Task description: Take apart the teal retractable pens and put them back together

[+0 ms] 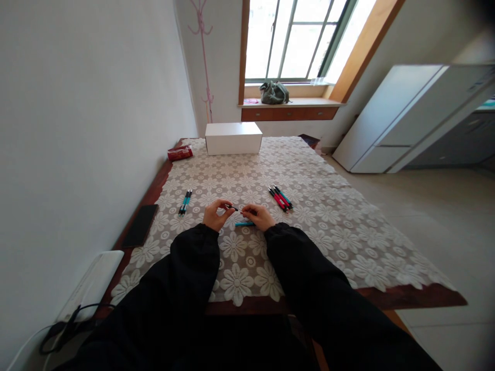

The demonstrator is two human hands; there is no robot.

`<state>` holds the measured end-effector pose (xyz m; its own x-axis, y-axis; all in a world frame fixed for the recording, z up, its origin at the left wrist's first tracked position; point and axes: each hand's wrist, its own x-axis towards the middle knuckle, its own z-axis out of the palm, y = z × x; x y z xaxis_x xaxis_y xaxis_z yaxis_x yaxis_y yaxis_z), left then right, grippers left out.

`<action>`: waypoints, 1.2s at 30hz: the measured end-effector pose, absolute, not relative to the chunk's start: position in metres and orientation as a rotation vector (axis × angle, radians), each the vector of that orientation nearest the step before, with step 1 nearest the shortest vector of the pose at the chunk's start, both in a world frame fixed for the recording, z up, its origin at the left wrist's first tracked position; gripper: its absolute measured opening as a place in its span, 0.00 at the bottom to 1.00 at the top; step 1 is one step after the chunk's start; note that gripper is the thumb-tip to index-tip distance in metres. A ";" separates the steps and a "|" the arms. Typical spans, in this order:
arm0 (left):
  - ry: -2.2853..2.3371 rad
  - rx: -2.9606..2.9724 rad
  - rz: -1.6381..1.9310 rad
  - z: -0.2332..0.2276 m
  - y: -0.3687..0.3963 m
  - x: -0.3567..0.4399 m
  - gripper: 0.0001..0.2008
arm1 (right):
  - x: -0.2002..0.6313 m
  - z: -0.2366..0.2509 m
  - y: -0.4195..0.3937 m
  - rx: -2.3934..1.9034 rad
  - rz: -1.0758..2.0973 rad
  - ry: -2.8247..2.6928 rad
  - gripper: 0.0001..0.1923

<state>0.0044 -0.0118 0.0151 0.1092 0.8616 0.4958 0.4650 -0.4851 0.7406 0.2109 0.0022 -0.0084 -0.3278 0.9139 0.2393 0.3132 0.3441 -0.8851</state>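
Left hand [215, 214]: fingers pinched on the dark end of a small pen part [232, 207], held just above the table [332, 216].
Right hand [258, 216]: fingers closed on the other end of the same thin piece; what it holds beyond that is too small to tell.
Pen part: between the two hands, level, spanning the gap from one grip to the other.
Teal barrel [245, 224]: lies on the cloth just near of the hands, touching or almost touching the right hand's underside.
Left pens [185, 201]: two teal and black ones, side by side, left of the left hand, apart from it.
Right pens [280, 198]: a bunch of red and teal ones, far right of the right hand, near but not touching.
Phone [140, 224]: dark, flat, at the left table edge.
Box [233, 138]: white, at the far end of the table.
Red pack [180, 152]: left of the box.
Bag [274, 93]: on the window sill beyond.
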 end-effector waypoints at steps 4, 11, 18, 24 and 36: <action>1.298 2.000 1.351 0.015 -0.012 0.004 0.10 | 0.211 -0.009 0.002 -1.082 0.970 -1.827 0.13; 1.235 1.981 1.465 0.013 -0.011 0.004 0.09 | 0.212 -0.014 0.005 -1.080 0.979 -1.832 0.13; 1.192 1.978 1.520 0.012 -0.009 0.003 0.08 | 0.213 -0.015 0.006 -1.082 0.989 -1.839 0.13; 1.211 1.989 1.570 0.014 -0.009 0.003 0.07 | 0.212 -0.015 0.005 -1.087 0.991 -1.827 0.13; 1.268 1.921 1.682 0.020 -0.016 0.004 0.07 | 0.211 -0.009 0.003 -1.101 0.989 -1.804 0.14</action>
<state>0.0037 -0.0156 0.0204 -0.0688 0.7559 0.6511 0.4175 -0.5709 0.7069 0.2112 0.0027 -0.0093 -0.3140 0.9233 0.2213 0.3102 0.3200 -0.8952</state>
